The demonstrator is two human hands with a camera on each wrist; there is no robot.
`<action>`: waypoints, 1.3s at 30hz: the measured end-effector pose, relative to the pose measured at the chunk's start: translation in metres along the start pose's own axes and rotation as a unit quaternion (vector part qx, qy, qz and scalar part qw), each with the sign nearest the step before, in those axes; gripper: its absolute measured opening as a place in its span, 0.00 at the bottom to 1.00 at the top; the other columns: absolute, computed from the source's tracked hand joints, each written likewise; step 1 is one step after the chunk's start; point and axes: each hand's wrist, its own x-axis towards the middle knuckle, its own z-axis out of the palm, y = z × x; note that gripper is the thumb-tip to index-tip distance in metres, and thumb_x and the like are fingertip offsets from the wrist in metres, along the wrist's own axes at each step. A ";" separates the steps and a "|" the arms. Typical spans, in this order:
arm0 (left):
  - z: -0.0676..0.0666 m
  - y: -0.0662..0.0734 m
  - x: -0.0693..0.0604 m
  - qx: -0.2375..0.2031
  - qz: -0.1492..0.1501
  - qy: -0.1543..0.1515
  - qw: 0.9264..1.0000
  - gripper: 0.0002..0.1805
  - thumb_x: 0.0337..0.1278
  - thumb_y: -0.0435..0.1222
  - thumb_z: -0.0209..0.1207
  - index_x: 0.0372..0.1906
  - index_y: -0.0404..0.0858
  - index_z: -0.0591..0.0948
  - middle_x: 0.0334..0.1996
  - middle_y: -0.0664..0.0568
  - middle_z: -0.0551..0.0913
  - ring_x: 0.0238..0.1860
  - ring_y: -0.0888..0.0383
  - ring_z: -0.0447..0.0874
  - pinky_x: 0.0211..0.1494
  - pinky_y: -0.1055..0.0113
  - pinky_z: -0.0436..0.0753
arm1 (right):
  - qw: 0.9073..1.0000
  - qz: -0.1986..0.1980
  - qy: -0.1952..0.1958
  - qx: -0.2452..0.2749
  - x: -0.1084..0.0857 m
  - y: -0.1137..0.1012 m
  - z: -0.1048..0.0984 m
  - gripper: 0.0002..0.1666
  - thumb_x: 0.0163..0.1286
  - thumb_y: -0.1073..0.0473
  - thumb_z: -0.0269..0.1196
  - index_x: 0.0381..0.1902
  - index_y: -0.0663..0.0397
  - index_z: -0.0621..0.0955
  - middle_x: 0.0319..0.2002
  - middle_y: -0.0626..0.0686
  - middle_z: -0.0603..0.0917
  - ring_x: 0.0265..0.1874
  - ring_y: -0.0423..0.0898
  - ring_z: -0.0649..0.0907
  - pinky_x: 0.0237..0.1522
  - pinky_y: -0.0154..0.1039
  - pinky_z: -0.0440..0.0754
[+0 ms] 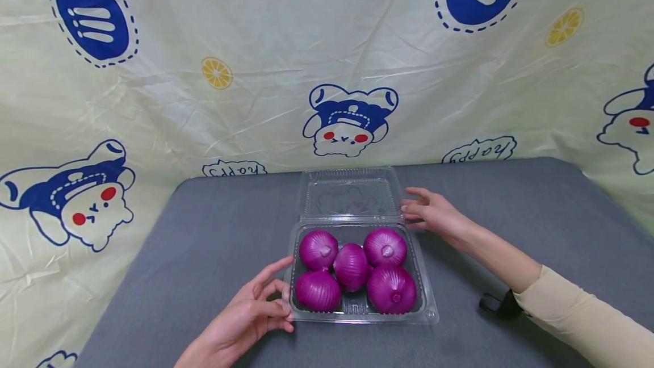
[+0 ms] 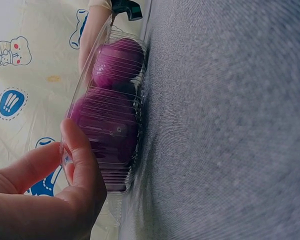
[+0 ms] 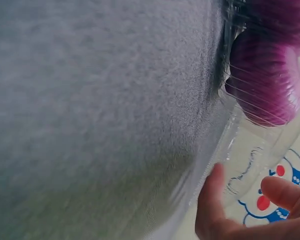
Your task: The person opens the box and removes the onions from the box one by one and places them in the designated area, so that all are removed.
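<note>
Left hand (image 1: 250, 312) pinches the left rim of a clear box (image 1: 357, 318), near its front corner. Right hand (image 1: 433, 213), fingers loosely parted and gripping nothing, is at the raised lid's (image 1: 349, 193) right edge; contact is unclear. Five purple onions (image 1: 352, 267) fill the box, whose lid reaches the worktop's (image 1: 225, 237) far edge.

Purple onions (image 1: 351, 267) (pale-streaked), grey table (image 1: 219, 231)
</note>
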 end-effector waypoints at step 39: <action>-0.001 -0.002 0.000 -0.002 0.000 0.004 1.000 0.45 0.55 0.20 0.56 0.77 0.42 0.54 0.38 0.48 0.70 0.32 0.53 0.78 0.44 0.58 0.82 | 0.871 -0.275 -0.010 -0.407 -0.046 0.003 0.025 0.31 0.63 0.49 0.70 0.64 0.43 0.76 0.57 0.43 0.80 0.53 0.43 0.77 0.53 0.54 0.75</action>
